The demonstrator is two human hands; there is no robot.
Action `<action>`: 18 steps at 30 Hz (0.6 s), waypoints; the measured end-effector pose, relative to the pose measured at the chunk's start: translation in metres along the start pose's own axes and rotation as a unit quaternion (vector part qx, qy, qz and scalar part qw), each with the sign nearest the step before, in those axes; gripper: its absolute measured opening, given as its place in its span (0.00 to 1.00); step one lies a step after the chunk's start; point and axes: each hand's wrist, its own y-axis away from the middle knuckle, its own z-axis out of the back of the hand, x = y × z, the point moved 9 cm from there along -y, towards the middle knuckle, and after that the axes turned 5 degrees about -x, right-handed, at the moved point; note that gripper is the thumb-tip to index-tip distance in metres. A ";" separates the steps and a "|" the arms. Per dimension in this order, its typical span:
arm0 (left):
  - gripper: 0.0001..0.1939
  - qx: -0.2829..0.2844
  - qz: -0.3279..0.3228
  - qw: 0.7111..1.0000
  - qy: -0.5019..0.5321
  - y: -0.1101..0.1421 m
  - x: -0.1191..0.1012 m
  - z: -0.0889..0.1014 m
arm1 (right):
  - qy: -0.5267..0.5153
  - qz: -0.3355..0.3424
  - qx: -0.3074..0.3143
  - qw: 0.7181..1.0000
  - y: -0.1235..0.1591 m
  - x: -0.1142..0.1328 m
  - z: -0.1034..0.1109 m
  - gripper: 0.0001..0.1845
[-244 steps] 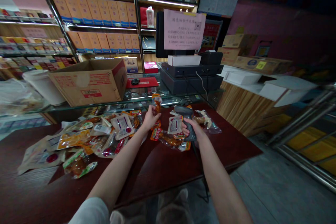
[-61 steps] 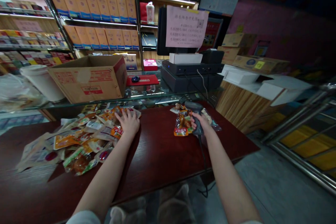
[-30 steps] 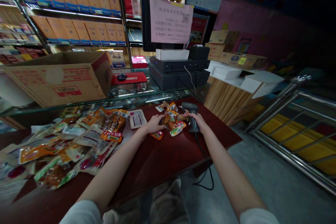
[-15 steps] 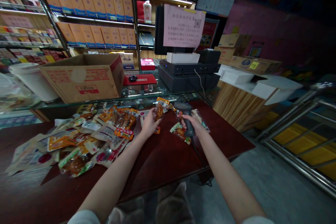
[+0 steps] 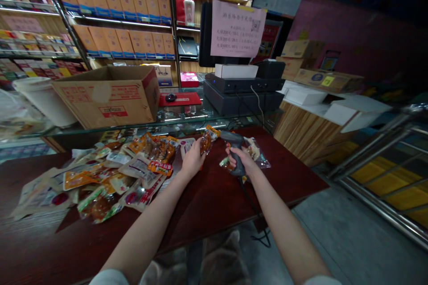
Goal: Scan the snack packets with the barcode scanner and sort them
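Observation:
My left hand [image 5: 194, 158] is closed on a clear snack packet [image 5: 206, 142] with an orange end and brown food inside, raised over the dark red table [image 5: 207, 205]. In my right hand [image 5: 242, 159] is a dark grey barcode scanner [image 5: 234, 139], fingers wrapped round its handle. The scanner's head points left and is close to the packet's orange end. Beneath the scanner and my right hand lie a partly hidden packet with green edges [image 5: 224, 163] and a clear bag [image 5: 261, 153]. A heap of vacuum-packed snacks [image 5: 133, 164] spreads to the left of my left hand.
An open cardboard box [image 5: 110, 98] and a white cup [image 5: 45, 100] stand on the glass counter behind. A monitor with a pink sign [image 5: 237, 29] rises above a cash drawer [image 5: 240, 98]. Metal railing [image 5: 377, 196] runs at right; the scanner's cable [image 5: 249, 196] hangs over the table's front edge.
The scanner has turned and come nearer the packet's orange end, covering more of the green-edged packet below. My left hand still grips the packet, whose angle has changed slightly. The view has shifted a little.

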 end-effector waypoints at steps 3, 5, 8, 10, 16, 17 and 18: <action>0.33 -0.026 0.004 0.998 -0.060 0.001 0.003 0.007 | -0.004 0.003 -0.005 1.000 0.001 0.002 0.000 0.18; 0.32 -0.060 0.018 0.990 -0.123 0.001 0.009 0.017 | -0.008 0.006 -0.010 1.000 0.002 0.003 0.002 0.18; 0.29 -0.093 0.000 0.978 -0.184 0.000 0.012 0.027 | -0.005 0.013 -0.021 1.000 0.002 0.005 0.005 0.18; 0.26 -0.058 -0.053 0.981 -0.179 -0.002 0.009 0.019 | -0.001 0.012 -0.023 1.000 0.003 0.004 0.005 0.18; 0.22 0.027 -0.029 0.978 -0.205 -0.002 0.024 -0.001 | 0.004 0.015 -0.025 1.000 0.002 0.003 0.007 0.19; 0.22 0.033 -0.008 0.975 -0.221 -0.001 0.030 0.001 | 0.005 0.017 -0.028 0.999 0.002 0.004 0.009 0.19; 0.21 0.035 0.012 0.971 -0.235 -0.001 0.035 0.004 | 0.006 0.020 -0.031 0.999 0.002 0.005 0.011 0.19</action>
